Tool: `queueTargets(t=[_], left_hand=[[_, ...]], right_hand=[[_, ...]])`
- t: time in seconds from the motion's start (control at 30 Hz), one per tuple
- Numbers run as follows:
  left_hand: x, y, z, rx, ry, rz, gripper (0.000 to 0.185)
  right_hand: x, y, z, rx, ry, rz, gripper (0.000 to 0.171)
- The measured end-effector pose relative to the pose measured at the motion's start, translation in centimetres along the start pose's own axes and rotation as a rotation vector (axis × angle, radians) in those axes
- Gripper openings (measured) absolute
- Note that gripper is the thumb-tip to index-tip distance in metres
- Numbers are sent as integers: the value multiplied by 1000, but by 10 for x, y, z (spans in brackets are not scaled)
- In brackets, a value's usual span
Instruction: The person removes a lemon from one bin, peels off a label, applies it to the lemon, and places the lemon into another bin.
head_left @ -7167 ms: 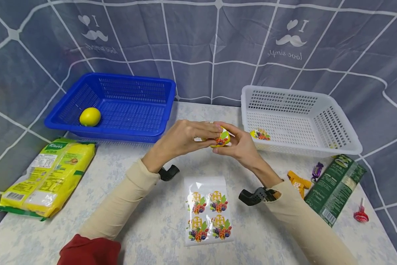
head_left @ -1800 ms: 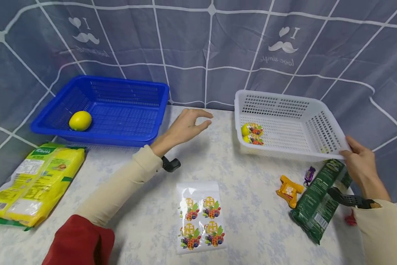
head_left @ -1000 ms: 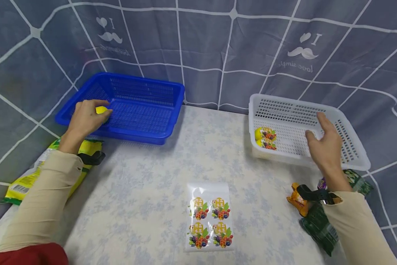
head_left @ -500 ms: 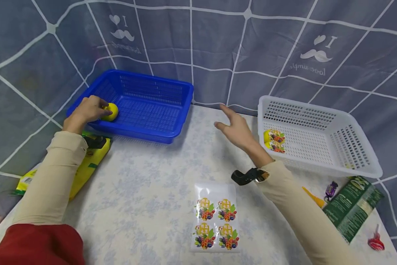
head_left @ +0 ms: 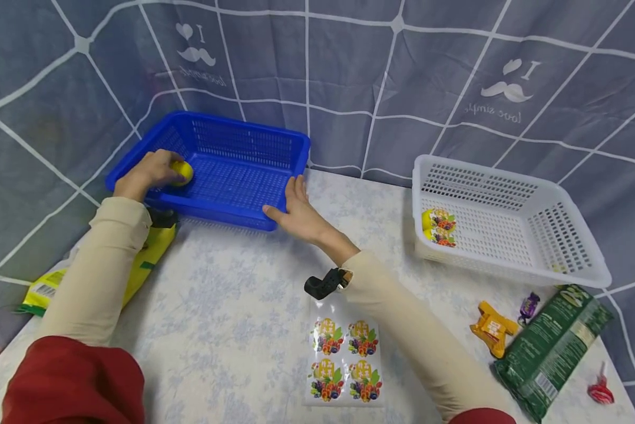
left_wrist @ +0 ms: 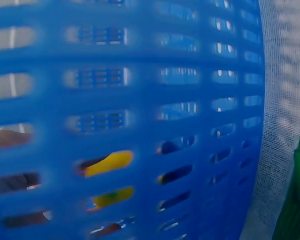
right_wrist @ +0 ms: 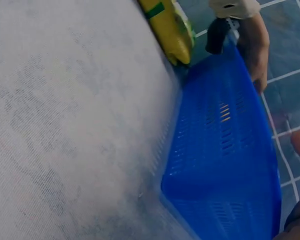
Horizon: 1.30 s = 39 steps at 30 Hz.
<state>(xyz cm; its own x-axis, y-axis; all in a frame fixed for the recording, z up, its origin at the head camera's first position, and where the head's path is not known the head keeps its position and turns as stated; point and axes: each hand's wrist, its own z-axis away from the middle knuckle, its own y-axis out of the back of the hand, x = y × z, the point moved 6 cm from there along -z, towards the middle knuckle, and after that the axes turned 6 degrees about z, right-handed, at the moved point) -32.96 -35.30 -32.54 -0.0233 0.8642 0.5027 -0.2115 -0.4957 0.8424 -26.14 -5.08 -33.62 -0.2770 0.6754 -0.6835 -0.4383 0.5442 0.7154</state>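
Note:
In the head view my left hand (head_left: 153,169) reaches into the blue basket (head_left: 232,219) and grips a yellow lemon (head_left: 184,172) from above. The fingers hide part of the lemon. At the basket's near right corner, my right hand (head_left: 300,217) spreads straight fingers along the side, with the thumb by the front rim. The left wrist view looks through the slotted basket wall (left_wrist: 145,60), with yellow showing in the slots. In the right wrist view the blue basket (right_wrist: 215,185) fills the right half.
A white basket (head_left: 476,259) holds two yellow fruits with stickers (head_left: 442,219). A fruit sticker sheet (head_left: 344,365) lies in front. Left is a yellow bag (head_left: 148,259). On the right are a green packet (head_left: 553,347), orange wrapper (head_left: 492,330), purple candy (head_left: 529,305) and red lollipop (head_left: 601,388).
The second stickered fruit went from my hands into the white basket. My right hand left that basket and crossed to the blue one. My left hand reached the lemon and has shifted it slightly.

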Motion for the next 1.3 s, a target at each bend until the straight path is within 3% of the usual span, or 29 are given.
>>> queueTargets(t=[0.27,0.57,1.03,1.3], left_hand=[[-3,-3,-16,5,-22,-41,54],[-16,-1,-16,34,15,-46,61],[-11,-2,-22,73,-78,-56,53],[5,7,-12,150,-198,-34,56]], right_hand=[[0,-5,2,-19,21,15,89],[1,-8,4,-27,36,1,89],[2,-7,2,-38,35,-13,90],[5,-4,2,-34,28,-11,90]])
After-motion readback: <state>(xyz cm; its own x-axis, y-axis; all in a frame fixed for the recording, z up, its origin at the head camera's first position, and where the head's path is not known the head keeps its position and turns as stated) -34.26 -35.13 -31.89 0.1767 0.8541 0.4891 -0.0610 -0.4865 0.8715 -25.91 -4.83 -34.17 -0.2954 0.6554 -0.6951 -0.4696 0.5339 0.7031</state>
